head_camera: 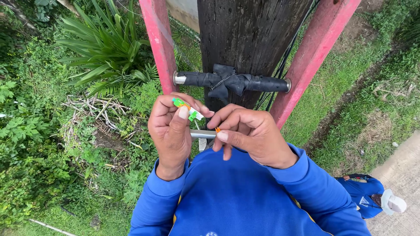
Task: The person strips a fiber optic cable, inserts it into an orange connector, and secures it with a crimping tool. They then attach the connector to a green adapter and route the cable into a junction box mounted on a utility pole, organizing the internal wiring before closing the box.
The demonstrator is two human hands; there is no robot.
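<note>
Head view, looking straight down from high on a pole: nearest to us are our own blue sleeves [227, 201], a smooth knit fabric with ribbed cuffs. Our left hand [171, 131] is curled closed, the thumb pressing a small green and white plastic connector [186, 108] against the forefinger, so its grip is tight on that piece. Our right hand [251, 133] sits just beside it, thumb and forefinger pinched on a tiny orange piece [217, 129], the other fingers bent loosely below. Both hands nearly touch, right in front of our chest. Between them a short grey metal bar [202, 134] shows through.

Just beyond the hands stands the dark, rough-grained wooden pole [249, 39], crossed by a round rung wrapped in wrinkled black tape [232, 81] with bare metal ends. Two red painted ladder rails [158, 43] run up on either side, and thin black cables [284, 61] hang along the pole.

Far below lie grass, broad-leaved plants [105, 48] and dry twigs. On a pale concrete path [402, 175] stands another person [372, 199] in blue with a white cap.
</note>
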